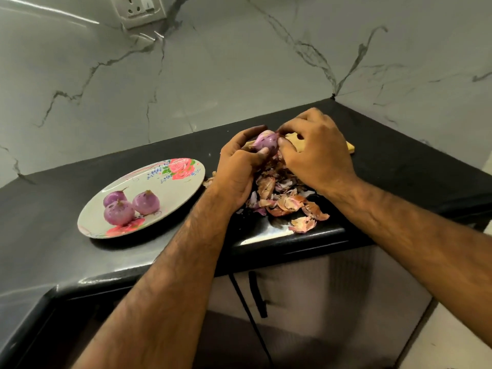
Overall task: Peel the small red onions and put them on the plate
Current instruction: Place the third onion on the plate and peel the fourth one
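Gripping a small red onion [266, 141] above the surface [53, 222], the left hand [238, 169] curls round its left side, thumb laid across the near face. The right hand [316, 155] meets it from the other side, fingers bent and pinching at the onion's right end, so both hands are together on the one bulb. Its purple flesh shows between them, with a paler strip of skin along the top.

Directly beneath the hands a heap of peels [285, 198], brown, pink and papery, spreads down to the surface's front edge, and a few pieces lie right at the rim. Behind the hands, toward the back right corner, a wooden board [351, 148] lies flat, mostly hidden by the right hand.

Left of the peels, and well apart from the held bulb, a floral plate [170, 198] sits nearer the front edge than the back. Three peeled onions [119, 213] are clustered on its near half, touching one another.

A grey veined wall [213, 62] rises behind the surface, with a socket [138, 10] at its top left. A dark cable [241, 291] hangs below the front edge.
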